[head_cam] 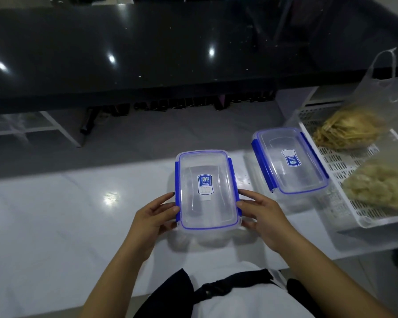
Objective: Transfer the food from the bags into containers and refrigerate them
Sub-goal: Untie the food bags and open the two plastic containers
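Note:
A clear plastic container [216,203] with a blue-clipped lid and a blue label stands on the white counter right in front of me. My left hand [154,216] grips its left side clip and my right hand [262,214] grips its right side clip. A second, similar closed container [285,177] sits to the right, angled. Further right, a white slotted tray [340,203] holds two clear plastic bags: one with yellow-brown strips of food [347,129] and one with pale shredded food [381,187]. Both containers look empty.
The white counter [67,214] extends to the left. Beyond it, a raised glossy black countertop [170,53] runs across the back, with dark bottles lined up beneath its edge [193,103]. The tray overhangs near the counter's right end.

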